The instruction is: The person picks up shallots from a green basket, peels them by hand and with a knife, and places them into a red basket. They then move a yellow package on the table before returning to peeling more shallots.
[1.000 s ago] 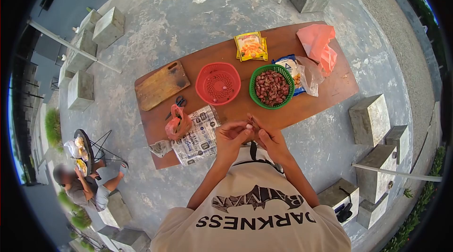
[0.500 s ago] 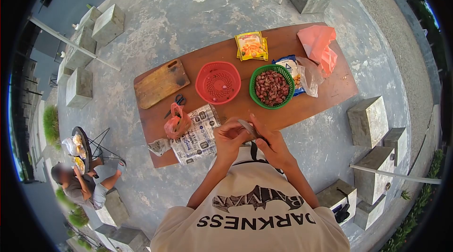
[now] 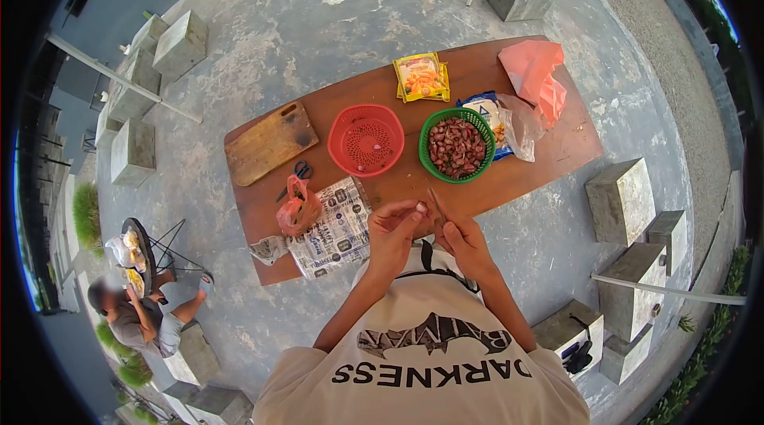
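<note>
Both hands are over the table's near edge. My left hand (image 3: 394,228) pinches a small shallot (image 3: 421,208), pale and reddish, at its fingertips. Just to the right, my right hand (image 3: 463,243) is closed round a knife (image 3: 436,206), its thin blade pointing away from me. A green basket (image 3: 426,161) full of small reddish-brown shallots (image 3: 458,146) stands beyond my right hand. The red basket (image 3: 344,142), farther left, holds a couple of small pieces. Printed newspaper (image 3: 330,230) lies left of my left hand, with a red plastic bag (image 3: 299,206) on its edge.
On the wooden table (image 3: 485,194) are a cutting board (image 3: 270,142), scissors (image 3: 302,169), yellow packets (image 3: 422,77), a blue-white packet (image 3: 485,111) and a pink bag (image 3: 532,71). Concrete blocks (image 3: 621,200) stand around. A person (image 3: 135,317) sits at a small round table at left.
My hands have moved slightly apart. The knife has swung from across my fingers to pointing away, and the shallot now shows at my left fingertips.
</note>
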The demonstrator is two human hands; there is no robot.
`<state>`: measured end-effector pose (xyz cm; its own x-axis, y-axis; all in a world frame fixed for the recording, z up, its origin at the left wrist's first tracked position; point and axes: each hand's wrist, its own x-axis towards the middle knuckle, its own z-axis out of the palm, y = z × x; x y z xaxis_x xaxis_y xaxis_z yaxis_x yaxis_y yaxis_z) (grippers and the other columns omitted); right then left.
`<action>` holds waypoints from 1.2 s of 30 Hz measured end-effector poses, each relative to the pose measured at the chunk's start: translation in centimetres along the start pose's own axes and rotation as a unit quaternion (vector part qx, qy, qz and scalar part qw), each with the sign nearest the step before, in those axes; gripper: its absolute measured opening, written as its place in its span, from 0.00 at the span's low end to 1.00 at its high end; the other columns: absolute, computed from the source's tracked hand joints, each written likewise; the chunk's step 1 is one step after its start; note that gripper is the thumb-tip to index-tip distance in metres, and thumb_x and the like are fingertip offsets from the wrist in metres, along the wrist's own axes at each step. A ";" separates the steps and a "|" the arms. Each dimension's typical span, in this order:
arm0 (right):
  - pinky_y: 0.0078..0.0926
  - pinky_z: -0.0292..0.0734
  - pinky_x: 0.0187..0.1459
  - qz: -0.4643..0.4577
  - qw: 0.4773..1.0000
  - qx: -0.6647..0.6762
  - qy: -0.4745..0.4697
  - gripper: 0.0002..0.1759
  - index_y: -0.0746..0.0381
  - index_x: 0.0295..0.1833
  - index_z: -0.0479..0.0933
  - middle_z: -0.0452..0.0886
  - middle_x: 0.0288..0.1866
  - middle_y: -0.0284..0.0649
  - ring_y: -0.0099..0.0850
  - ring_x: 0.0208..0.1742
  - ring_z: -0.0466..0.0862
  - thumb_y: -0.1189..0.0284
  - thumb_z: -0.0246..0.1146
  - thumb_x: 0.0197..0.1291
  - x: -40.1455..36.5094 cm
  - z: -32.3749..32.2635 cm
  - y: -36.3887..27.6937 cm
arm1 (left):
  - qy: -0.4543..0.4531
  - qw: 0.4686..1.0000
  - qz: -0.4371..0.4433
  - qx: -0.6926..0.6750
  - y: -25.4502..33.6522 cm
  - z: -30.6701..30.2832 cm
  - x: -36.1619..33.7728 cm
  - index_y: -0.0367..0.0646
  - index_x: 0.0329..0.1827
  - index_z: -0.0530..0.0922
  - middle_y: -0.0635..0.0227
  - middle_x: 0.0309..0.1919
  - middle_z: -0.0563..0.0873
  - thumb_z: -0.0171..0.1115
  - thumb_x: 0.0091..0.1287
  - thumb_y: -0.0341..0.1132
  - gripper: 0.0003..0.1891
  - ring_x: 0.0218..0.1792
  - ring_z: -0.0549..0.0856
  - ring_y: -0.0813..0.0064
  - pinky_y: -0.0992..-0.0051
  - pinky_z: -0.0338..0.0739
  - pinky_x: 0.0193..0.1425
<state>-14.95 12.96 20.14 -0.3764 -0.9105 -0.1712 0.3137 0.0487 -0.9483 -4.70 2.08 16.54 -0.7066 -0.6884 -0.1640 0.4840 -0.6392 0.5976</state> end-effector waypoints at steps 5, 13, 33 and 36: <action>0.29 0.71 0.53 -0.081 0.982 -0.171 -0.014 0.33 0.62 0.75 0.53 0.75 0.62 0.48 0.35 0.50 0.78 0.68 0.54 0.67 0.2 0.3 -0.2 | -0.038 0.995 0.056 0.077 -0.4 -0.8 0.1 0.33 0.46 0.80 0.57 0.43 0.86 0.59 0.60 0.15 0.12 0.46 0.85 0.71 0.72 0.79 0.55; 0.37 0.65 0.62 -0.055 0.960 -0.273 -0.009 0.32 0.61 0.74 0.57 0.74 0.60 0.55 0.51 0.58 0.75 0.72 0.55 0.64 -0.1 0.6 -1.6 | -0.059 0.975 0.125 0.175 0.2 -0.1 -0.1 0.30 0.45 0.80 0.59 0.46 0.81 0.60 0.57 0.12 0.13 0.46 0.83 0.69 0.72 0.79 0.55; 0.21 0.71 0.47 -0.026 0.995 -0.097 0.019 0.25 0.65 0.70 0.63 0.79 0.53 0.38 0.24 0.42 0.75 0.71 0.51 0.69 -0.6 0.6 0.4 | -0.005 0.980 0.106 0.166 -0.5 -0.3 -0.7 0.32 0.45 0.80 0.59 0.43 0.83 0.59 0.57 0.13 0.14 0.43 0.83 0.74 0.76 0.78 0.51; 0.15 0.62 0.33 -0.022 0.998 -0.047 0.019 0.27 0.64 0.71 0.62 0.70 0.37 0.28 0.16 0.30 0.65 0.66 0.51 0.70 -0.4 0.5 1.0 | 0.006 1.000 -0.003 -0.011 -0.5 -0.3 -0.4 0.35 0.48 0.79 0.63 0.41 0.84 0.57 0.62 0.18 0.13 0.43 0.84 0.75 0.76 0.80 0.53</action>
<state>-14.05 13.18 19.45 -0.4207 -0.8968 -0.1367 0.2139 0.0484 -0.9757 -4.50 2.56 16.05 -0.7039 -0.6880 -0.1766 0.4913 -0.6511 0.5785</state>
